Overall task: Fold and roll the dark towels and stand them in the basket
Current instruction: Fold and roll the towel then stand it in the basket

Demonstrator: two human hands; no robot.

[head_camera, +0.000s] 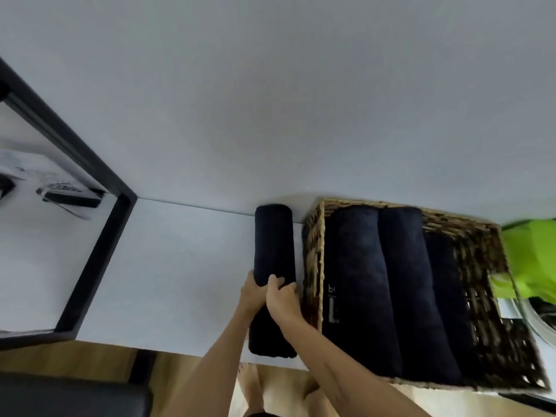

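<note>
Your white tabletop (pixel 186 266) runs from the near edge to the pale far wall. On its left part stands a black-framed mirror (pixel 90 236). On the right sits the woven basket (pixel 314 266), and three rolled dark towels (pixel 358 281) lie packed side by side against its left wall, leaving its right part open down to the weave. Just right of the basket there is something bright green (pixel 532 257), too blurred to name. Just left of the basket, a fourth rolled towel (pixel 273 236) lies on the tabletop, running from the near edge to the wall. You hold it about halfway along with both hands: your left hand (pixel 251 293) curls round its left side, and your right hand (pixel 281 299) grips over the top, fingers curled into the cloth.
</note>
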